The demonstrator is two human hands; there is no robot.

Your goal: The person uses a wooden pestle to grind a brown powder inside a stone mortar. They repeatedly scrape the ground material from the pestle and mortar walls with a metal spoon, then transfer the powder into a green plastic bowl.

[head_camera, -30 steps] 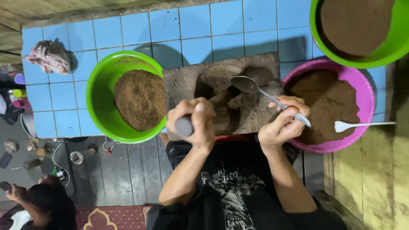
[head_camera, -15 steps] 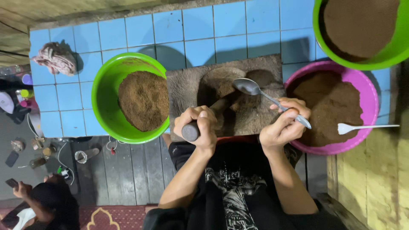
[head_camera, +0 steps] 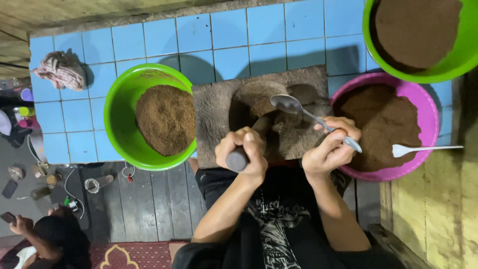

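- We see the dark, round-ended pestle (head_camera: 239,158) gripped in the closed left hand (head_camera: 244,152); its shaft slants up into the hollow of the grey-brown stone mortar slab (head_camera: 211,109), which lies on the blue tiled counter (head_camera: 234,45) between two bowls.
- We see the right hand (head_camera: 331,147) closed around the handle of a long metal spoon (head_camera: 288,104), whose bowl hovers over the hollow, just beside the brown powder there.
- To the left, touching the slab, stands a bright green plastic bowl (head_camera: 122,99) holding a mound of brown powder.
- To the right sits a pink plastic bowl (head_camera: 429,119) of darker brown powder, with a white plastic spoon (head_camera: 423,148) resting across its rim.
- Above it, at the top right, a second green bowl (head_camera: 460,57) also holds brown powder.
- A crumpled pinkish cloth (head_camera: 62,69) lies on the tiles at far left.
- Another person (head_camera: 45,239) sits on the dark floorboards, lower left.
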